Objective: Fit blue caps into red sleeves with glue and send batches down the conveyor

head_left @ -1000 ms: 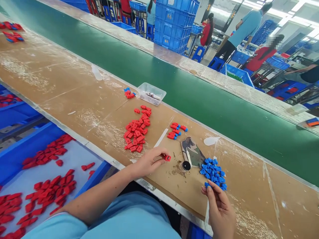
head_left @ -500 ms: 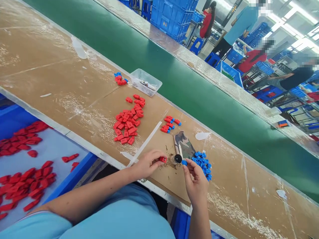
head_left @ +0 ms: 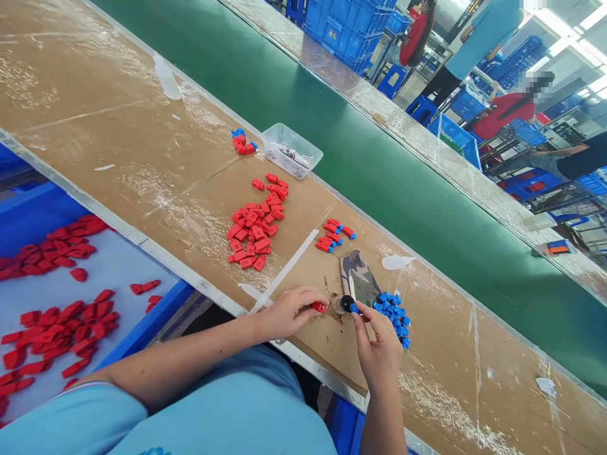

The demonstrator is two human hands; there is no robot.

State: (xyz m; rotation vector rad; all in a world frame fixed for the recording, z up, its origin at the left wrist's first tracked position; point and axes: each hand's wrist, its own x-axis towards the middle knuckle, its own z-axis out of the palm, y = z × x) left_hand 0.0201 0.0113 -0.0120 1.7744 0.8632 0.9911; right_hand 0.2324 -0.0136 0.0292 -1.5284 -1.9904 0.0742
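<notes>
Beside the black-topped jar (head_left: 346,304), the right hand (head_left: 380,346) has its grip pinching a small knobbly blue piece (head_left: 355,308) at the edge of the black top; from here I can't tell if they touch. Doing this well calls, I'd judge, for a light fingertip pinch, a steady wrist and no nudge to the jar. Just left of the jar, the left hand (head_left: 293,312) pinches a hard-looking red block (head_left: 319,307), better held off the brown smears (head_left: 334,296) around the jar. Right of the jar, loose blue pieces (head_left: 396,315) heap up on the scuffed tabletop (head_left: 441,335); behind the jar lies a flat camouflage-patterned piece (head_left: 364,282); farther left, angular red blocks (head_left: 257,232) are piled.
</notes>
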